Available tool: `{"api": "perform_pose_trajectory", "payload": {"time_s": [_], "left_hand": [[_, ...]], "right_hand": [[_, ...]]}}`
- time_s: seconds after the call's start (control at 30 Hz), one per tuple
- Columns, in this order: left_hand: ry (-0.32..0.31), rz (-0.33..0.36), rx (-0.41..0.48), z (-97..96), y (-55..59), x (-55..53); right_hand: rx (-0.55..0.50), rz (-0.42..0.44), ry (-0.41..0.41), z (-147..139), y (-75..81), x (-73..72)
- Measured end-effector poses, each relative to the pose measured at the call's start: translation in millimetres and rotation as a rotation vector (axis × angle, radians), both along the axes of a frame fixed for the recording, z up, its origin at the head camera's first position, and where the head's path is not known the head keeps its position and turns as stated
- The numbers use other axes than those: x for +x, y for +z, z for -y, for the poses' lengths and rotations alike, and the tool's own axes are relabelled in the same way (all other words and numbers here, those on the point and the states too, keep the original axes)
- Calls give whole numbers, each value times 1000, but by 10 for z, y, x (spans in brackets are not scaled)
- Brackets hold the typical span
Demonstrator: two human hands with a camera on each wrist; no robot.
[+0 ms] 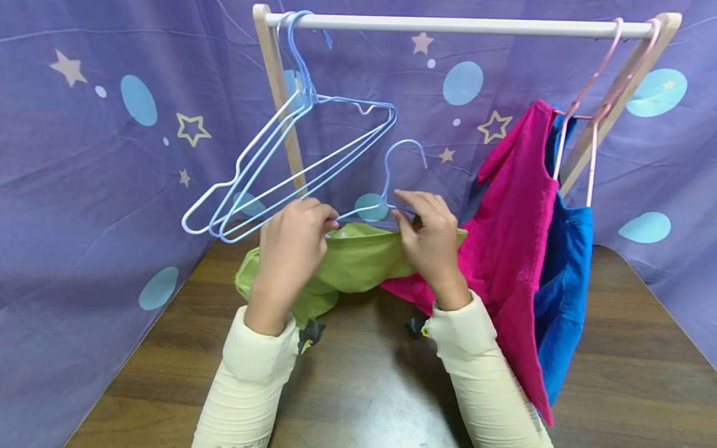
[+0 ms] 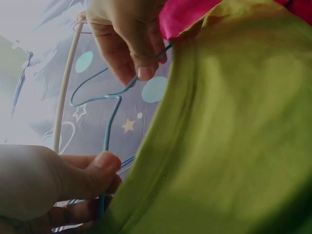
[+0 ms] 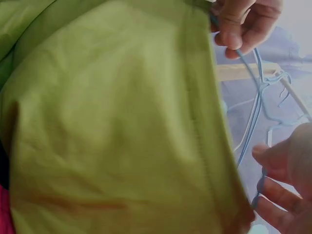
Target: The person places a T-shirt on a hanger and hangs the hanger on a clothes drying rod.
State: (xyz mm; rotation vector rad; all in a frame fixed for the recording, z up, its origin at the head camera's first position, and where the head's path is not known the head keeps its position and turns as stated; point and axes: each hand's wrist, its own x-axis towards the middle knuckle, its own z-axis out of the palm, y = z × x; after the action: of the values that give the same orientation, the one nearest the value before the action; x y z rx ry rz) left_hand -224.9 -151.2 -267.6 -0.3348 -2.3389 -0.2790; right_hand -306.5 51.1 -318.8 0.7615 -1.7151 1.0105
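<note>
A light-blue wire hanger [image 1: 388,180] is held in front of the rack, its hook pointing up. A green garment [image 1: 358,261] hangs from it and sags onto the table. My left hand [image 1: 327,224] pinches the hanger's left shoulder and the garment's edge. My right hand [image 1: 403,221] pinches the right shoulder by the hook's base. In the left wrist view my left hand [image 2: 100,168] grips the wire [image 2: 113,105] beside the green cloth [image 2: 229,136], with my right hand [image 2: 131,58] above. The right wrist view shows the green garment [image 3: 112,122] and my right hand [image 3: 285,180].
A wooden rack with a white rail [image 1: 459,25] stands on the brown table [image 1: 364,386]. Empty blue and white hangers [image 1: 291,168] hang at its left end. A pink garment [image 1: 515,224] and a blue garment [image 1: 566,280] hang on pink hangers at the right. A purple curtain [image 1: 84,218] surrounds the table.
</note>
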Motion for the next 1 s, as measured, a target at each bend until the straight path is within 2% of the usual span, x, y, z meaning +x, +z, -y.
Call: {"api": "perform_pose_trajectory", "payload": {"time_s": [0.2,0.27,0.33,0.43,0.53,0.63,0.7,0.8,0.9,1.0], "left_hand": [[45,23,14,-5,-11,-9],[48,25,19,-7,-14,-13],[51,20,22,-10,-19,-19],[61,7,26,-17,-20,-22],[70,-3,24,-31,-24,-29],[76,-9,20,-47,-28,-33],[79,-12,19,-57,-28,-34],[81,-5,23,-68,-28,-36],[85,16,26,-74,-27,-35],[93,42,25,-78,-29,-36]], "right_hand": [[-102,-24,38,38,39,43],[-140,-1,70,61,39,66],[-158,60,126,91,30,89],[-161,215,226,147,10,122],[-165,416,308,209,-11,147],[-223,611,395,262,-24,156],[-325,736,499,289,-30,151],[-554,886,723,311,-23,144],[-772,997,940,307,-4,141],[-912,1096,1075,290,22,145]]}}
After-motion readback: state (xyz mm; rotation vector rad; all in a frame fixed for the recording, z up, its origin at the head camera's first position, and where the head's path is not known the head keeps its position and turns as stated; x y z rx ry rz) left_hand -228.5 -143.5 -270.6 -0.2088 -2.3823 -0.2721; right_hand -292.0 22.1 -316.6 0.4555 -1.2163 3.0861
